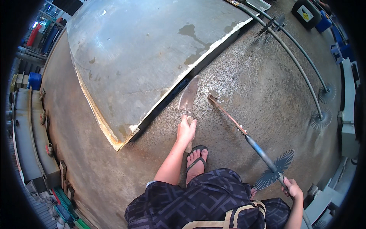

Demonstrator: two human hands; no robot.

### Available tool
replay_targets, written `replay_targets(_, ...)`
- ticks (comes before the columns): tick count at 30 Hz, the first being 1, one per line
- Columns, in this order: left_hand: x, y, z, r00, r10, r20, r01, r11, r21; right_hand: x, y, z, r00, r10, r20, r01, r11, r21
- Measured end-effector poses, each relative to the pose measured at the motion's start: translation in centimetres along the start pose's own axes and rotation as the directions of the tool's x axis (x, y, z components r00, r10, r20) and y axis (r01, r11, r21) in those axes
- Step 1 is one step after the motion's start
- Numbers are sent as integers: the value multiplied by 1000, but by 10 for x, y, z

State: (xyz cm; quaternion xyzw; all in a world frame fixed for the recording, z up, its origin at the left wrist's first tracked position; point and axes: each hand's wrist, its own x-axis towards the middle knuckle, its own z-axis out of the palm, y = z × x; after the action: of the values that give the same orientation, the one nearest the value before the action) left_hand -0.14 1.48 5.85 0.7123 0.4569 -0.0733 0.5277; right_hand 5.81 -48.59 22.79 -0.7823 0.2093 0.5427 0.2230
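My left hand is wrapped round the wooden handle of a broad-bladed knife. The blade looks worn and brownish and points away from me, close beside the edge of a large grey metal-topped slab. At the lower right, my right hand grips a long metal rod. A dark, fan-like finned disc sits on this rod just ahead of my fingers. The rod's thin, rusty front part reaches toward the knife, its bent tip near the wet floor, apart from the blade.
Two long curved rods with finned discs stretch along the right. A black container stands at the far right. Metal casings line the left. My sandalled foot is on the rough, wet-patched floor, just behind the knife handle.
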Motion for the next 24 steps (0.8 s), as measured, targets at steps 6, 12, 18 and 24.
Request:
replay_targets(6, 21, -43, 39, 963, 268, 6, -267, 958, 107, 5, 3, -6, 992, 56, 115, -67, 993, 93)
replay_targets(12, 15, 11, 32, 976, 32, 213, -23, 999, -48, 45, 36, -14, 999, 37, -27, -39, 995, -91)
replay_targets(18, 36, 10, 31, 944, 33, 327, 15, 990, -143, 66, 44, -18, 981, 99, 167, -118, 987, 105)
replay_targets(24, 42, 5, 47, 973, 124, 196, -97, 985, -143, 63, 35, -16, 972, 101, 211, -136, 978, 160)
